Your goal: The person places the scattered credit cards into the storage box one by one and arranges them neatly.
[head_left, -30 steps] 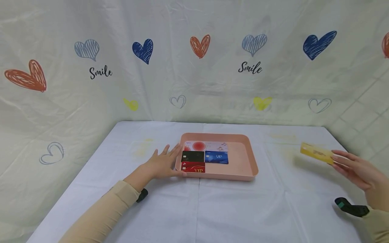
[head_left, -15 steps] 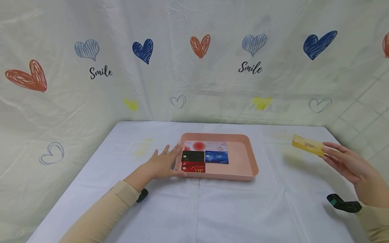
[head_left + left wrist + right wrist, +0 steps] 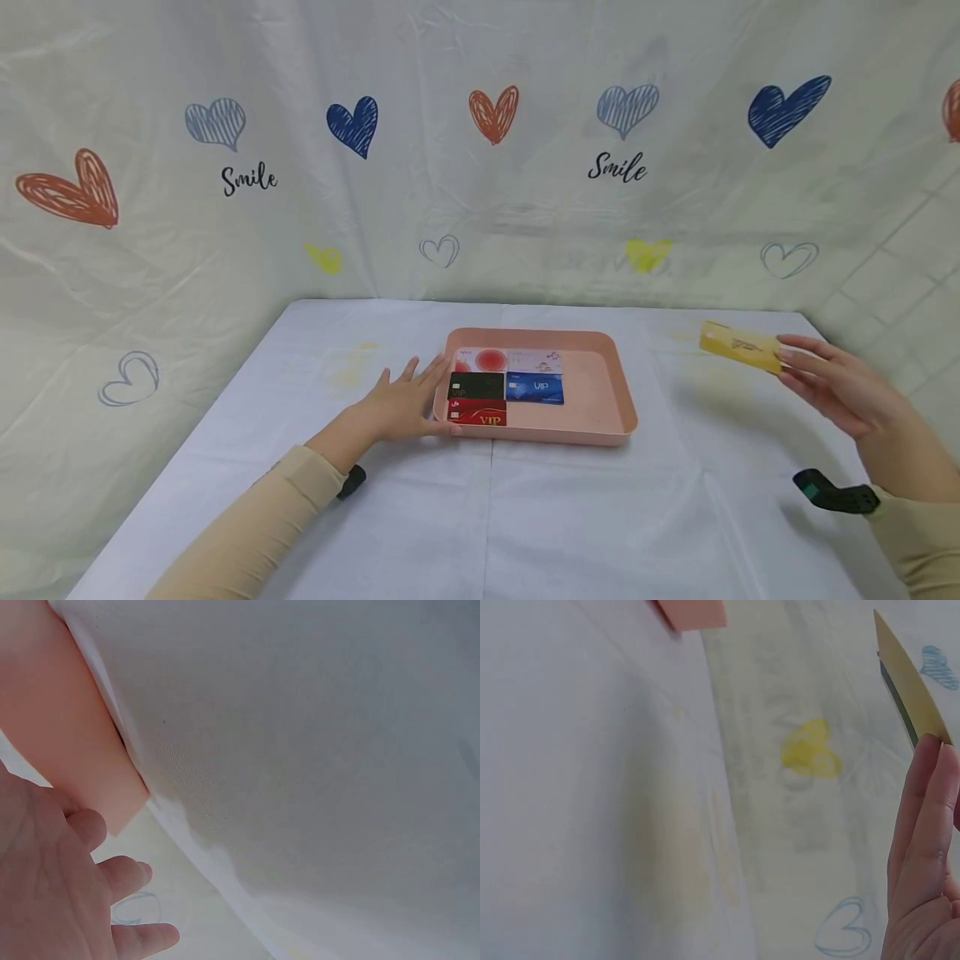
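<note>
My right hand [image 3: 840, 387] pinches a gold card [image 3: 738, 346] by its right end, holding it raised over the right side of the table. In the right wrist view the gold card [image 3: 911, 682] appears nearly edge-on, with a dark strip along its underside. My left hand [image 3: 401, 408] rests with spread fingers at the left rim of a pink tray [image 3: 596, 392]. Inside the tray lie a white card with red circles [image 3: 491, 361], a pale patterned card [image 3: 534, 362], a black VIP card [image 3: 476, 387], a blue VIP card [image 3: 535, 390] and a red VIP card [image 3: 477, 412].
A white cloth [image 3: 570, 508] covers the table. Behind it hangs a pale curtain [image 3: 525, 200] printed with hearts and "Smile". A dark device sits at each wrist, the right one [image 3: 836, 493] sticking out over the table.
My right hand has carried the gold card leftward and slightly up in the head view, towards the tray. The left hand, tray and the cards in it have stayed put.
</note>
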{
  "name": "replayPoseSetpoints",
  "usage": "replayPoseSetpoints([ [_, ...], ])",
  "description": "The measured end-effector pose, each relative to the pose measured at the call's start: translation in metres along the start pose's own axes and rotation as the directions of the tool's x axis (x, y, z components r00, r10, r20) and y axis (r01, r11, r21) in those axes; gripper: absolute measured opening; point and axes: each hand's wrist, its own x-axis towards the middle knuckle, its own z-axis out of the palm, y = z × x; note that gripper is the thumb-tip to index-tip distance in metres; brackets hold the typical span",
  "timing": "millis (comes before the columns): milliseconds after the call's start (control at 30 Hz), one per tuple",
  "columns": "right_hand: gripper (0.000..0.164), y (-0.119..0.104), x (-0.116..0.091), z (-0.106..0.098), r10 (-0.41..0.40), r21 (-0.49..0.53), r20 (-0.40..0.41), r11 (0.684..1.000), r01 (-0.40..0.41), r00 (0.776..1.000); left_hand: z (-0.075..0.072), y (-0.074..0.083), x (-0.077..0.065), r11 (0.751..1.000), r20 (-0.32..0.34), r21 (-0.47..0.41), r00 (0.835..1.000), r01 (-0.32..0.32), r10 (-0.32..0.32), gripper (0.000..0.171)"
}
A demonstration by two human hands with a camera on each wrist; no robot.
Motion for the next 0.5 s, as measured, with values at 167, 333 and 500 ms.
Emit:
replayPoseSetpoints([
  [167, 0.029, 0.000, 0.003, 0.011, -0.009, -0.029, 0.024, 1.000, 0.009, 1.000, -0.001, 0.000, 0.000, 1.000, 0.004, -0.006, 1.000, -0.001, 0.001, 0.112],
  [333, 0.030, 0.001, 0.008, 0.020, -0.010, -0.066, 0.066, 0.998, 0.014, 0.998, -0.002, 0.001, -0.001, 1.000, 0.009, 0.000, 1.000, 0.002, -0.002, 0.112],
  [500, 0.030, 0.004, 0.014, 0.032, 0.003, -0.092, 0.083, 0.996, 0.004, 0.997, -0.003, 0.001, -0.002, 1.000, 0.012, -0.006, 1.000, -0.007, 0.007, 0.112],
])
